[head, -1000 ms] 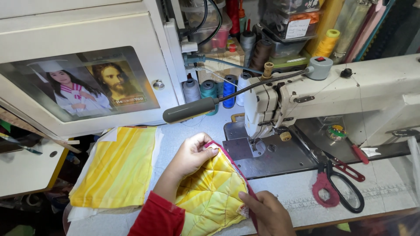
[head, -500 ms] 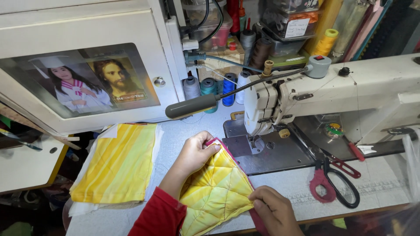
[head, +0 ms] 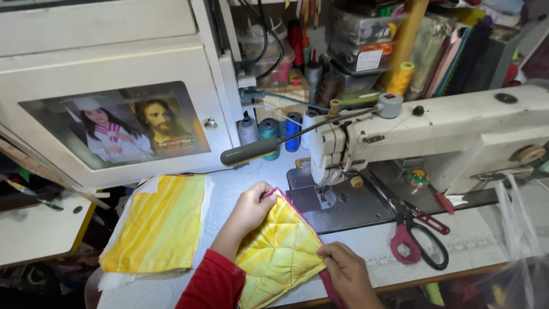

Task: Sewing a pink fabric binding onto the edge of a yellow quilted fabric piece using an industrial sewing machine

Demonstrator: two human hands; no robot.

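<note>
The sewing machine (head: 434,143) stands just right of the work; a fingertip straying under its needle could be pricked. The quilted yellow pad (head: 280,252) lies on the surface (head: 366,246) before it, diamond-stitched, edged in magenta binding that could slip loose. The left hand (head: 251,207) pinches its top corner; the right hand (head: 346,269) grips the lower edge.

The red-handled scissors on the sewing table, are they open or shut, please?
Shut: the red-handled scissors lie flat on the sewing table, blades together, beside the cream sewing machine.
</note>
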